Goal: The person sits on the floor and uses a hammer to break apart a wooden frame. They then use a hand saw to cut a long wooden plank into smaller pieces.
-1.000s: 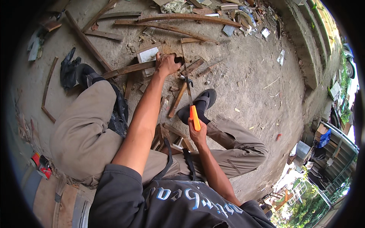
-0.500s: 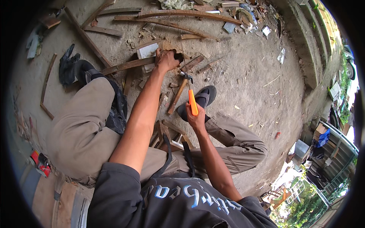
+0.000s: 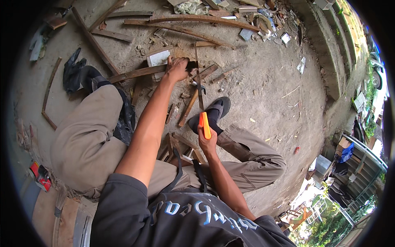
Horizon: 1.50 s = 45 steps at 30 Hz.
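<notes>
Seen from above through a round fisheye view, one person sits on a dusty concrete floor (image 3: pixel 263 99) with knees spread, working with two bare hands. There is one saw (image 3: pixel 200 99), with one orange handle (image 3: pixel 205 125) and a long, narrow blade. There is one wooden strip (image 3: pixel 135 75) being worked on, one block with a white top (image 3: pixel 159 59) under it, and one hammer (image 3: pixel 188 108). Two sandaled feet show: the left foot (image 3: pixel 93 77) beside the strip's far end, the right foot (image 3: pixel 219 108) just right of the saw. Two long, dark pieces of wood (image 3: pixel 205 19) lie close together ahead; the smaller scraps around are too many to count.

The right hand (image 3: pixel 208 140) is closed around the saw's handle, with the blade running forward, away from the body. The left hand (image 3: pixel 178 69) is clamped from above on the strip, close to its right end, beside the white-topped block. From that grip the strip stretches leftward, toward the left foot. The blade crosses the strip's right end, just right of the left hand's fingers; whether its teeth bite into the wood cannot be told. The hammer lies on the floor, just left of the blade, between the two hands.
</notes>
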Each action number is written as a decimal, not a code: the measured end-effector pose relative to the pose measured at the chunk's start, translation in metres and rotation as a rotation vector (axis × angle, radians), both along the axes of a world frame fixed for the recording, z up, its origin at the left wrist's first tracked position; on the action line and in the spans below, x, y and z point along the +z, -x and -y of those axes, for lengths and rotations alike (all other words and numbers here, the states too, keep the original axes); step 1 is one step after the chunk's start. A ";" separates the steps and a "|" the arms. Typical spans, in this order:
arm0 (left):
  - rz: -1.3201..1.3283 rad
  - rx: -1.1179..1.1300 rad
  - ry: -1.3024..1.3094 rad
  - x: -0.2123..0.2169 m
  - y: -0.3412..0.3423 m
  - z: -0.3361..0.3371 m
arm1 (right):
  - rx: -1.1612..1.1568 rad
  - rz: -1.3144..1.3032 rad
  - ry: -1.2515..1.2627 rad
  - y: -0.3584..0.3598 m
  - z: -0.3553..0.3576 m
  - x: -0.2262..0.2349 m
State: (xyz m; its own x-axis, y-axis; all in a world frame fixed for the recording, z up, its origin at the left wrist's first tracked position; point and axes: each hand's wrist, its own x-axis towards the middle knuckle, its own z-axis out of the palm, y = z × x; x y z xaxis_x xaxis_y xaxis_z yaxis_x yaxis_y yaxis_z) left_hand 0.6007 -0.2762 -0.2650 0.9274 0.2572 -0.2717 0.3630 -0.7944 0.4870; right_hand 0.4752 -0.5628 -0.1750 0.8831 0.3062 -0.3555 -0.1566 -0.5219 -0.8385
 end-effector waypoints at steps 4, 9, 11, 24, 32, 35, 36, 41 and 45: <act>0.135 -0.010 -0.047 -0.011 -0.003 -0.004 | 0.047 0.020 0.015 0.004 -0.008 -0.013; 0.090 -0.027 -0.062 -0.006 0.000 -0.002 | 0.043 0.029 0.044 0.001 0.015 -0.004; -0.011 -0.024 -0.038 0.000 -0.011 -0.003 | 0.055 0.054 0.067 -0.006 0.017 -0.016; 0.061 -0.005 -0.067 -0.014 -0.007 -0.005 | 0.143 0.079 0.141 -0.014 0.016 -0.008; 0.059 0.016 -0.049 -0.009 -0.008 -0.010 | 0.083 0.104 0.114 -0.008 0.024 0.006; 0.067 0.030 0.003 0.001 -0.013 -0.008 | 0.114 0.161 0.164 -0.019 0.020 0.002; 0.073 0.045 0.024 0.002 -0.012 -0.010 | 0.129 0.150 0.179 -0.023 0.013 0.003; 0.073 0.000 -0.028 -0.023 -0.011 -0.013 | 0.085 0.188 0.132 0.000 0.026 0.005; 0.106 0.000 -0.094 -0.034 -0.013 -0.011 | 0.129 0.147 0.148 -0.038 -0.003 0.003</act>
State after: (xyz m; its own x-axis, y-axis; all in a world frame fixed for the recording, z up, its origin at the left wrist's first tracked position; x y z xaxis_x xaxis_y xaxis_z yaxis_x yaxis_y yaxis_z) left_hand 0.6142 -0.2656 -0.2989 0.9496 0.2771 -0.1466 0.3135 -0.8383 0.4461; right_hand 0.5128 -0.5602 -0.1716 0.8857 0.3738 -0.2753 0.0372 -0.6483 -0.7605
